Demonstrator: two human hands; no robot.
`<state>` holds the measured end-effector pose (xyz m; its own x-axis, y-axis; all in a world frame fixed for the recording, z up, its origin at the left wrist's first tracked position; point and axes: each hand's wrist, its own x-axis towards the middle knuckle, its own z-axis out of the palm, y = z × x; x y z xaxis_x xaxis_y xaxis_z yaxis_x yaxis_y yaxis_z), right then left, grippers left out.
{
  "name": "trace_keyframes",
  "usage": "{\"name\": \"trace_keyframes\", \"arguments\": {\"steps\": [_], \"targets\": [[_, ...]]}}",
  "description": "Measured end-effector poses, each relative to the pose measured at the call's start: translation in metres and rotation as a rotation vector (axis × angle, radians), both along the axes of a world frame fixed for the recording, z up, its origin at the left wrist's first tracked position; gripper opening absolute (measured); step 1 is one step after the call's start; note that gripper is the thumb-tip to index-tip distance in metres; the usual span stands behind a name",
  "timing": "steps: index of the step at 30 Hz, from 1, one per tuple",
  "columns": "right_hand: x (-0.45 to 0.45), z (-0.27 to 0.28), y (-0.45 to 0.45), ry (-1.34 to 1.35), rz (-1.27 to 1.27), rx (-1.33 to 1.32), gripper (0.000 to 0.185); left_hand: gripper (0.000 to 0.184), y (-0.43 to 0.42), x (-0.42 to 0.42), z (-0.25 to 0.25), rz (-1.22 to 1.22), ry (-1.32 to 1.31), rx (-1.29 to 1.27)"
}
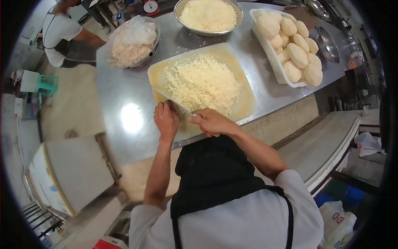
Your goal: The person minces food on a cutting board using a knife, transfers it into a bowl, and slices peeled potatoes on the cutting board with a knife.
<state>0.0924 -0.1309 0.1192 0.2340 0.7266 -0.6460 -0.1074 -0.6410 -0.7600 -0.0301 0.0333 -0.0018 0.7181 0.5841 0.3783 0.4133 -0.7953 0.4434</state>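
My right hand (213, 122) is wrapped round the handle of a knife (172, 99). Its long blade slants up and to the left over the near-left part of a yellowish cutting board (244, 89). Close to the blade, my left hand (166, 121) rests at the board's near edge with its fingers bent and together. Whatever lies under those fingertips is hidden. A large heap of finely chopped, pale yellow pieces (205, 81) covers the middle of the board and reaches down to the knife.
A metal bowl of chopped pieces (208, 16) stands behind the board. On the right, a white basket (275, 66) holds several peeled potatoes (297, 56), beside an empty metal bowl (328, 45). Back left sits a bowl with a plastic bag (139, 35). A person (60, 35) stands beyond the steel table (112, 103).
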Motion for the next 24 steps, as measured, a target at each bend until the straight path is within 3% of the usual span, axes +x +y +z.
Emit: {"name": "trace_keyframes", "arguments": {"steps": [2, 5, 17, 20, 24], "targets": [[-0.002, 0.018, -0.004, -0.003, 0.024, -0.006, 0.042, 0.018, 0.0, -0.002, 0.001, -0.001, 0.007, -0.006], [-0.007, -0.017, -0.003, -0.007, -0.005, 0.04, 0.041, 0.017, -0.003, -0.001, 0.002, 0.005, 0.028, -0.001], [-0.01, 0.012, 0.005, 0.061, 0.025, -0.024, 0.048, 0.018, -0.003, -0.012, 0.0, -0.006, 0.025, -0.018], [-0.017, -0.016, 0.002, 0.024, -0.019, 0.029, 0.045, 0.018, -0.005, -0.012, 0.0, -0.002, 0.028, -0.012], [-0.011, 0.003, 0.005, 0.044, -0.007, 0.036, 0.042, 0.019, -0.005, -0.017, 0.003, -0.001, 0.026, -0.027]]}}
